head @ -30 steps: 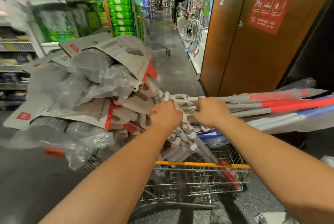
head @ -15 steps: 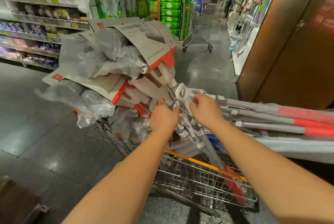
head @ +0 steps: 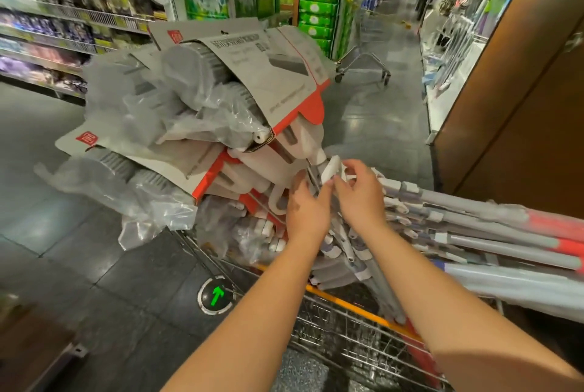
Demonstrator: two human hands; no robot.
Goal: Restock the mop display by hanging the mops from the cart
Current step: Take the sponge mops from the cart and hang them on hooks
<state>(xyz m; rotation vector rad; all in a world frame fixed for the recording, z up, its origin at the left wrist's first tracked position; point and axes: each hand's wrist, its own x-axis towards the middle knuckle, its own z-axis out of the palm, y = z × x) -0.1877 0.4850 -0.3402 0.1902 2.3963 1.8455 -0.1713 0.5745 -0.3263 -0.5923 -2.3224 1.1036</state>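
Note:
A wire shopping cart (head: 363, 344) with an orange rim stands in front of me, piled with mops. Their heads (head: 196, 107), wrapped in clear plastic with grey-and-red card sleeves, stick out to the left. Grey and red handles (head: 493, 227) lie across to the right. My left hand (head: 308, 211) rests on the bundle of white handle ends with its fingers stretched forward. My right hand (head: 360, 195) pinches a white plastic hanging loop (head: 331, 168) at the end of one handle.
A brown pillar (head: 512, 113) rises close on the right, with a display of hanging cleaning tools (head: 455, 43) beyond it. Shelves (head: 63, 28) line the left. Another cart (head: 363, 66) stands in the aisle ahead. A green arrow marker (head: 216, 296) is set in the dark tiled floor.
The view has swung left and down. My hands have loosened from the handle bundle: the left fingers have straightened, and the right hand has lifted a white loop end.

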